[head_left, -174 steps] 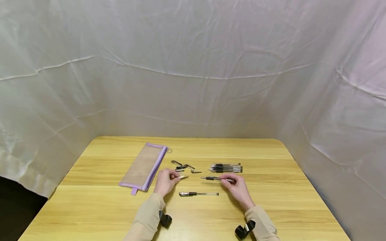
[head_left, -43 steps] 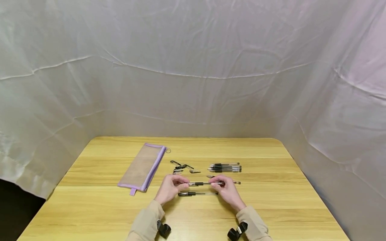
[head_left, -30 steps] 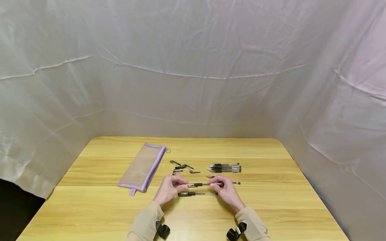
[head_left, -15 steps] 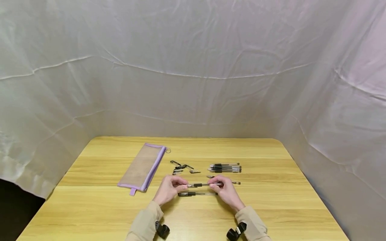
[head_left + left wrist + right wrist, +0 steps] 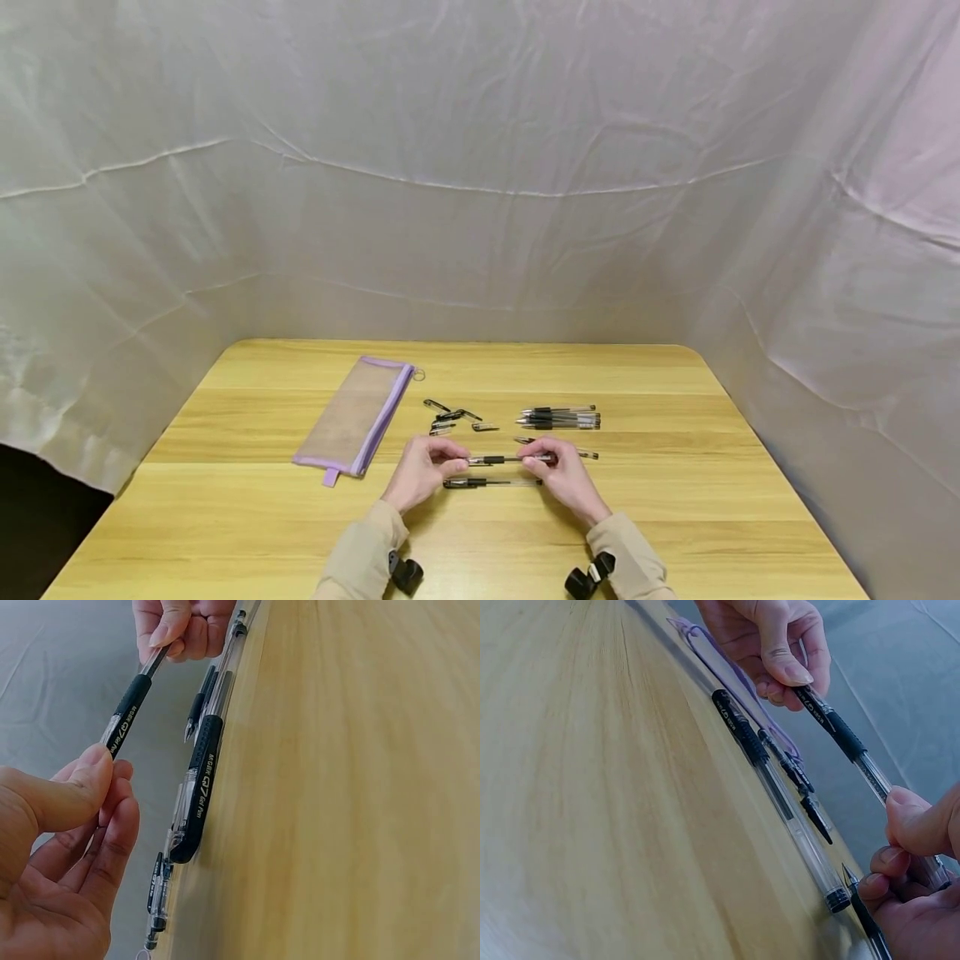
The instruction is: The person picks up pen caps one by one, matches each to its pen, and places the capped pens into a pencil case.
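Both hands hold one gel pen (image 5: 492,459) level above the table. My left hand (image 5: 420,473) pinches its capped end between thumb and fingers. My right hand (image 5: 564,479) grips the clear barrel near the rear end. A black grip with printed lettering shows between the hands in the left wrist view, where the cap end is partly covered by the left thumb. Just in front on the table lies a capped gel pen (image 5: 471,482), parallel to the held one. Behind the right hand is an uncapped pen (image 5: 592,455), its middle hidden by the fingers.
Several loose pen caps (image 5: 450,415) lie beyond the left hand. A row of uncapped pens (image 5: 561,419) lies beyond the right hand. A mesh pencil pouch (image 5: 352,412) with purple edging and a ring sits at the left. Grey cloth (image 5: 480,250) hangs around the table.
Several seconds ago the left hand was at the caps while the right held an uncapped pen. Both hands have since come together on one capped pen; over the last second they barely move.
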The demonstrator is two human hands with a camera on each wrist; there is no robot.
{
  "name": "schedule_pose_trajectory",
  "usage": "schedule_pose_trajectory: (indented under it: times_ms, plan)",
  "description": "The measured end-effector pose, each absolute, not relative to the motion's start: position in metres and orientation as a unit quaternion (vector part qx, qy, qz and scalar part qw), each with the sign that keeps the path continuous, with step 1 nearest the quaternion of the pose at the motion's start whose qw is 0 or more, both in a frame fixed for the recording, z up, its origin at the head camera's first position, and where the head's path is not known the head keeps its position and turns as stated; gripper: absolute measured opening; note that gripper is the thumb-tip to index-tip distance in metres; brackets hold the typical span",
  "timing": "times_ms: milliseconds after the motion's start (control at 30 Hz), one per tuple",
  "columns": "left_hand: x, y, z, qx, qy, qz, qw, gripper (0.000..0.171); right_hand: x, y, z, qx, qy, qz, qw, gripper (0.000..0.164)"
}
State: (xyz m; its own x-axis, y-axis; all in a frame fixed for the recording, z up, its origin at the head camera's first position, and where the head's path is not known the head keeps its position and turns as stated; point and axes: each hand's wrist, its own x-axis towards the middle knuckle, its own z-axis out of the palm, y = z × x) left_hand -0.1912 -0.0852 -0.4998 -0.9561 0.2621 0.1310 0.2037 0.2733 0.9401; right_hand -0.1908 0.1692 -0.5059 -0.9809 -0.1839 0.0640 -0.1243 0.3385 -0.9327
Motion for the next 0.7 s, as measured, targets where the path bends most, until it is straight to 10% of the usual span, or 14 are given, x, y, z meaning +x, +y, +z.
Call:
schedule_pose_trajectory:
  times_ms: [700]
  plan:
    - [-0.1914, -0.0873, -0.4997, 0.142, 0.811, 0.567, 0.028, 0.016, -0.1926, 0.1715, -0.5084, -0.110, 0.818, -0.563, 0.045, 0.014]
